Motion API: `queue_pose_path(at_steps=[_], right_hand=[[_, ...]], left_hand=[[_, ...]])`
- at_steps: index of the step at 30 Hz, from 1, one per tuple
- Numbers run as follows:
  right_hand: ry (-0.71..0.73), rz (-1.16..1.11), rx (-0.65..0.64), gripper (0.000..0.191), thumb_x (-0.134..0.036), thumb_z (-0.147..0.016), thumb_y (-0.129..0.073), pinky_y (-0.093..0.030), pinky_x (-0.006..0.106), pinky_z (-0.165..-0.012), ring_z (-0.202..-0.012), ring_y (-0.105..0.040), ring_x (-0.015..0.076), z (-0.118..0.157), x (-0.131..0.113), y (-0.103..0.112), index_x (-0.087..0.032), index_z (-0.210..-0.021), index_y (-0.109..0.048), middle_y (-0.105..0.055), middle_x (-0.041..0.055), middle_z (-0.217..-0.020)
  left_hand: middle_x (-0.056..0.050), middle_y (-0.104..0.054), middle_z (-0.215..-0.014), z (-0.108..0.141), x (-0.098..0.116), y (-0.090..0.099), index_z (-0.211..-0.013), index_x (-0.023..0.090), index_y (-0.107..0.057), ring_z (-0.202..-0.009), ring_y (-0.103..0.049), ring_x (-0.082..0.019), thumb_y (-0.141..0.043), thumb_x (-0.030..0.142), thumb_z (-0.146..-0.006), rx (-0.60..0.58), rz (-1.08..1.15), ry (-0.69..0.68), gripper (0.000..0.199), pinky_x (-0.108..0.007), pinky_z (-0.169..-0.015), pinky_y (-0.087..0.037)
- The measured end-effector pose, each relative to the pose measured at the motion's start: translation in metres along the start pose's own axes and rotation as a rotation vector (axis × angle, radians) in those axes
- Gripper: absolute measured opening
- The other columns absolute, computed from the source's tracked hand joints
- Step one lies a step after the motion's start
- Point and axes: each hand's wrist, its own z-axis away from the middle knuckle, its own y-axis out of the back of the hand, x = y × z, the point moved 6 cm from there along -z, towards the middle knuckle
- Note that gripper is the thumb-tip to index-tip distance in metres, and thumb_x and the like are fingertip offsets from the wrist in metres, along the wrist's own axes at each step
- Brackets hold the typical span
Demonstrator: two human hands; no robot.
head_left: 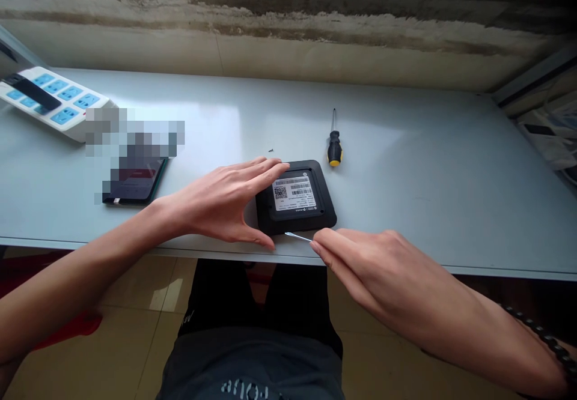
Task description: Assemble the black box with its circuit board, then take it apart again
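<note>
A flat black square device (327,205) with a white label and QR code lies near the table's front edge. My left hand (229,202) is spread around its left side, fingertips at its top edge and the thumb apart below its lower left corner. My right hand (360,259) is closed around a thin metal tool (298,237) whose handle is hidden in the fist. The tool's flat tip points left, close by the device's lower edge; whether it touches cannot be told.
A screwdriver (334,149) with a black and yellow handle lies behind the device. Small dark screws (271,150) rest beyond my left fingers. A phone (135,184), partly pixelated, and a white power strip (67,127) with blue sockets are at left. A wall runs behind the table (428,196).
</note>
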Motion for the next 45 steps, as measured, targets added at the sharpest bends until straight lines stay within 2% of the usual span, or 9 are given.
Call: queue_pose_path(at_steps=[8, 15, 19, 24, 28, 35, 40, 45], right_hand=[[0.012, 0.053, 0.019, 0.028, -0.013, -0.101, -0.045, -0.020, 0.029, -0.045, -0.044, -0.022, 0.0105, 0.003, -0.004, 0.005, -0.022, -0.075, -0.039, -0.047, -0.0075, -0.057], [0.048, 0.196, 0.129, 0.033, -0.021, -0.106, -0.046, -0.025, 0.030, -0.042, -0.039, -0.029, 0.0104, 0.011, -0.003, 0.018, -0.024, -0.074, -0.036, -0.045, -0.0072, -0.055], [0.062, 0.282, 0.134, 0.032, -0.022, -0.107, -0.043, -0.026, 0.031, -0.041, -0.036, -0.033, 0.0112, 0.015, -0.002, 0.016, -0.025, -0.075, -0.037, -0.043, -0.0069, -0.055], [0.038, 0.403, 0.171, 0.028, -0.022, -0.106, -0.044, -0.024, 0.033, -0.039, -0.034, -0.037, 0.0131, 0.019, -0.005, 0.009, -0.025, -0.078, -0.042, -0.044, -0.0058, -0.057], [0.039, 0.363, 0.147, 0.028, -0.019, -0.104, -0.048, -0.023, 0.032, -0.042, -0.038, -0.038, 0.0121, 0.014, -0.001, 0.004, -0.023, -0.076, -0.044, -0.046, -0.0050, -0.058], [0.172, 0.219, 0.097, 0.034, -0.023, -0.109, -0.042, -0.020, 0.030, -0.050, -0.047, -0.032, 0.0086, 0.000, 0.014, 0.010, -0.018, -0.080, -0.059, -0.054, -0.0028, -0.062], [0.220, 0.172, 0.157, 0.037, -0.024, -0.109, -0.045, -0.022, 0.028, -0.050, -0.050, -0.033, 0.0068, -0.003, 0.022, 0.012, -0.017, -0.076, -0.061, -0.050, -0.0034, -0.059], [0.201, 0.164, 0.190, 0.035, -0.024, -0.108, -0.047, -0.025, 0.028, -0.051, -0.050, -0.041, 0.0066, -0.001, 0.021, 0.008, -0.016, -0.082, -0.067, -0.057, -0.0022, -0.060]], left_hand=[[-0.030, -0.049, -0.160, 0.000, 0.002, -0.001, -0.162, 0.002, -0.034, -0.152, -0.047, -0.045, -0.071, 0.079, -0.085, 0.035, -0.020, 0.024, 0.115, -0.055, -0.119, -0.052], [-0.031, -0.050, -0.159, -0.001, 0.006, -0.003, -0.161, 0.001, -0.036, -0.150, -0.050, -0.046, -0.074, 0.071, -0.084, 0.050, -0.001, 0.089, 0.111, -0.055, -0.119, -0.051], [-0.028, -0.052, -0.159, -0.001, 0.006, -0.003, -0.162, 0.006, -0.036, -0.150, -0.050, -0.045, -0.072, 0.073, -0.085, 0.067, 0.016, 0.099, 0.109, -0.055, -0.120, -0.051], [-0.030, -0.052, -0.158, -0.002, 0.007, -0.003, -0.160, 0.002, -0.038, -0.149, -0.051, -0.045, -0.074, 0.072, -0.083, 0.070, 0.008, 0.104, 0.110, -0.055, -0.119, -0.051], [-0.029, -0.053, -0.158, -0.002, 0.008, -0.003, -0.161, 0.003, -0.037, -0.148, -0.052, -0.045, -0.073, 0.073, -0.084, 0.080, 0.002, 0.095, 0.110, -0.055, -0.117, -0.053], [-0.027, -0.052, -0.159, 0.000, 0.007, -0.004, -0.162, 0.006, -0.036, -0.149, -0.052, -0.044, -0.073, 0.075, -0.084, 0.091, 0.005, 0.092, 0.111, -0.053, -0.118, -0.053], [-0.027, -0.049, -0.162, 0.000, 0.006, -0.005, -0.163, 0.007, -0.034, -0.152, -0.049, -0.044, -0.073, 0.077, -0.083, 0.074, 0.021, 0.101, 0.113, -0.054, -0.120, -0.050], [-0.026, -0.046, -0.165, 0.002, 0.005, -0.007, -0.165, 0.010, -0.031, -0.154, -0.046, -0.044, -0.073, 0.076, -0.082, 0.071, 0.054, 0.117, 0.115, -0.055, -0.121, -0.048]])
